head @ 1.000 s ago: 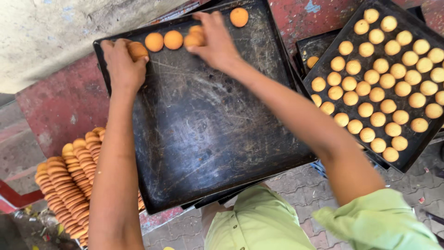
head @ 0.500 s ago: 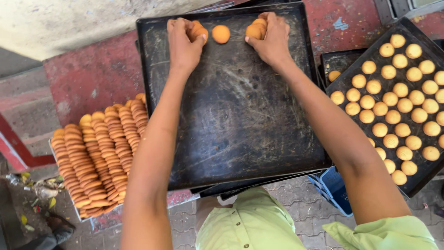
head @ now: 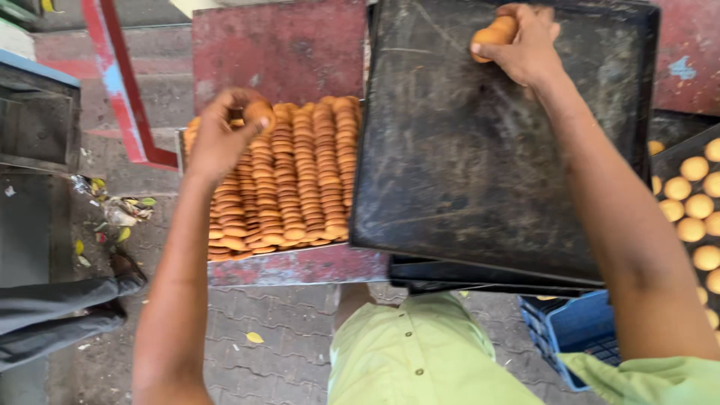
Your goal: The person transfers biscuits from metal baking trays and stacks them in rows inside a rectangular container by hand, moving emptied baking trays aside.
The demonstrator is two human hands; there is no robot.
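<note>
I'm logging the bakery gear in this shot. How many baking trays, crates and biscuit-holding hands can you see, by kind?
Empty black trays in the stack: at least 2
Black tray of round biscuits: 1
Tray of stacked biscuits: 1
Blue crate: 1
Hands holding biscuits: 2, left hand, right hand
Total: at least 7

1. You have no packages, labels, signs or screens near your hands.
2. The nearest thing to a container is a blue plastic crate (head: 559, 330) on the floor, below your right forearm; it carries no label that shows.
</note>
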